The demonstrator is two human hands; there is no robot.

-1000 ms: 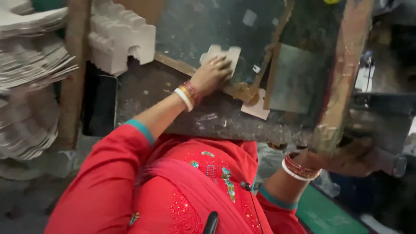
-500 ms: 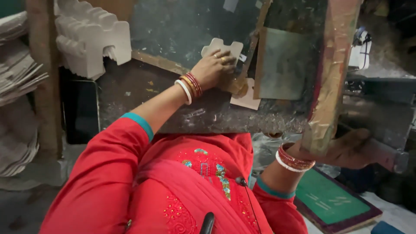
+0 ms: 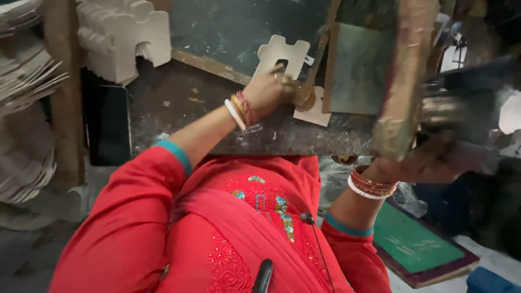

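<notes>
My left hand [image 3: 271, 89] rested on a pale notched card cutout [image 3: 282, 57] lying flat on the dark worktop [image 3: 179, 103], fingers bent down onto it with one fingertip in its small slot, the cutout sitting at twelve o'clock from my wrist. My right hand [image 3: 429, 163], at three o'clock and well apart from the left, was closed around the lower end of a grimy wooden frame [image 3: 407, 81] that stood up over the worktop's near edge. At ten o'clock a stack of white cutouts [image 3: 122, 35] stood on the worktop, and at five o'clock a green board [image 3: 418, 244] lay below.
</notes>
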